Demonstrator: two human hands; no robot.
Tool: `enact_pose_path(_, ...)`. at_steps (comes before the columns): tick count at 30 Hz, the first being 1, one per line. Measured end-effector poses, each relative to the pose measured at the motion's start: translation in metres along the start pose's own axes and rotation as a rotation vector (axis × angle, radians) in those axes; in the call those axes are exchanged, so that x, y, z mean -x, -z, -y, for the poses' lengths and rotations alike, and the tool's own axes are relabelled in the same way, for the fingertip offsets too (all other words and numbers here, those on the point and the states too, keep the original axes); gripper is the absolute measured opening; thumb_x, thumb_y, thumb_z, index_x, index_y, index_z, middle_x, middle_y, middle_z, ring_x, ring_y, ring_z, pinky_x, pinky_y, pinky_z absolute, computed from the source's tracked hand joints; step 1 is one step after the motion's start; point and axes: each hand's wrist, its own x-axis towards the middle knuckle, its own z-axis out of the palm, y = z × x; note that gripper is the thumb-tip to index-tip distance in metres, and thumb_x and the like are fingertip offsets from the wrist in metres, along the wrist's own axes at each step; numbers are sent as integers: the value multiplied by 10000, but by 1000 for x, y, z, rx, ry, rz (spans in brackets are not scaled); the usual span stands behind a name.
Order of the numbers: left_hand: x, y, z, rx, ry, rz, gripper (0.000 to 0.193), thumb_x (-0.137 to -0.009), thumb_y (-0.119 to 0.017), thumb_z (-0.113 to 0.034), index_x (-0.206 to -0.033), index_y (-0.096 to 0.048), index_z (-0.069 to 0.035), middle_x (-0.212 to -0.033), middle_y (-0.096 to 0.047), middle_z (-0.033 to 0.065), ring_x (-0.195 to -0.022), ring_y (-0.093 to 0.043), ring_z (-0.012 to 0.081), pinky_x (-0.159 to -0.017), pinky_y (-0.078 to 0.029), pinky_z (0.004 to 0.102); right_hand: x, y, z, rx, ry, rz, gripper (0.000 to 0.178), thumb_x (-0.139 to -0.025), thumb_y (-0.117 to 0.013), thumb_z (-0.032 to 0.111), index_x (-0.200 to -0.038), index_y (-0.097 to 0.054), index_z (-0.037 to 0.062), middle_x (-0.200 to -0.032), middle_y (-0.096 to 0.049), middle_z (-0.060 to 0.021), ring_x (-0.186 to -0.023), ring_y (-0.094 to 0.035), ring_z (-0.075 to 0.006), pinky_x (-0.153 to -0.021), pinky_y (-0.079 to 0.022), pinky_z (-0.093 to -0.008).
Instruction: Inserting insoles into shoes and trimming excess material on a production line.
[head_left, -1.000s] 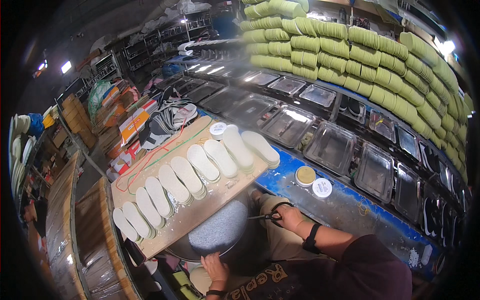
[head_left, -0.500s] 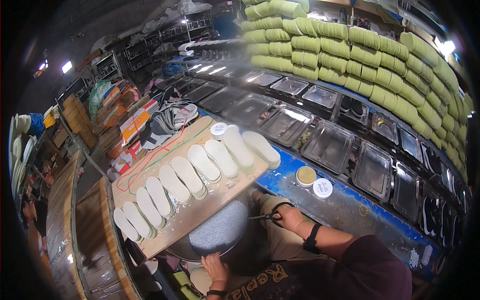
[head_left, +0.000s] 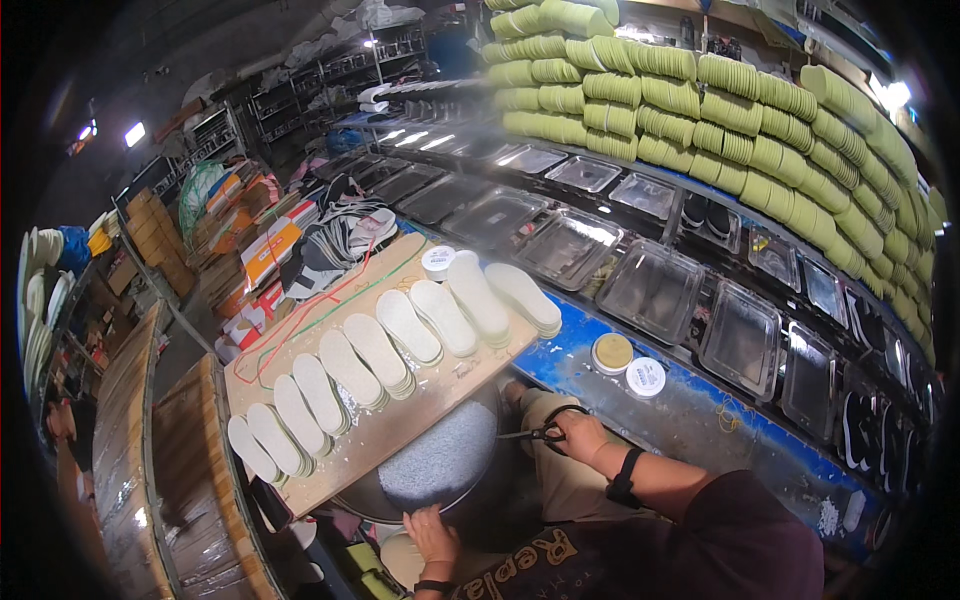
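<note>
My right hand (head_left: 581,437) is closed around the dark handles of scissors (head_left: 545,433), whose blades point left above my knee. My left hand (head_left: 432,537) has its fingers bent over the near rim of a round metal tub (head_left: 470,508). Inside the tub lies a pale grey, speckled mass (head_left: 437,460); what it is made of I cannot tell. Across the tub's far side rests a wooden board (head_left: 400,418). On it stands a slanting row of several stacks of whitish insoles (head_left: 372,360), with a white round tin (head_left: 437,260) behind them.
Right of the board, a blue worn bench (head_left: 690,430) carries a yellowish-lidded tin (head_left: 612,353) and a white-lidded tin (head_left: 645,377). Beyond it run rows of clear trays (head_left: 655,290), with green insole stacks (head_left: 720,110) piled above. Cords (head_left: 290,335) lie on the board; shoe boxes (head_left: 270,255) stand at left.
The nearer row of trays has shifted slightly left and away, while the farther row has shifted slightly right. Both hands, the scissors and the insoles stay where they were.
</note>
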Motion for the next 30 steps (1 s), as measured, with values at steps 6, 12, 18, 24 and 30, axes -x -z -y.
enact_pose_path(6, 0, -1, 1, 1, 1, -2, 494, -626, -681, -47, -1108, -573, -61, -1059, -572, 110, -1127, -488, 301, -1129, -206, 560, 1, -3, -3, -8, 7, 4, 216, -753, -704, 228, -852, -629, 51, -835, -644, -139, -797, -645, -330, -686, -523, -436)
enact_pose_path(12, -1, 0, 0, -3, 1, 2, 489, -625, -681, -49, -1103, -576, -59, -1048, -572, 111, -1126, -489, 302, -1129, -206, 558, 1, -3, -4, -27, 2, 5, 238, -738, -722, 228, -865, -629, 50, -854, -648, -141, -805, -645, -337, -684, -521, -441)
enact_pose_path(18, 0, -2, 1, 1, -9, -12, 480, -630, -678, -46, -1098, -576, -59, -1049, -573, 110, -1127, -490, 300, -1132, -203, 559, 1, -1, -2, -35, -21, 26, 240, -733, -723, 219, -890, -639, 58, -871, -650, -138, -827, -644, -335, -705, -519, -442)
enact_pose_path(24, 1, -2, 1, -17, -6, 3, 476, -630, -683, -51, -1094, -575, -57, -1058, -572, 109, -1130, -490, 299, -1132, -204, 560, 1, -1, -2, -46, -28, 19, 242, -732, -724, 223, -885, -639, 57, -866, -649, -140, -823, -645, -338, -707, -521, -442)
enact_pose_path(30, 1, -1, 0, -25, 1, 14, 500, -622, -694, -57, -1105, -566, -60, -1073, -570, 108, -1130, -489, 300, -1130, -208, 563, 2, -3, -5, -19, -21, 5, 210, -736, -732, 194, -861, -630, 59, -840, -646, -126, -793, -642, -337, -671, -513, -443)
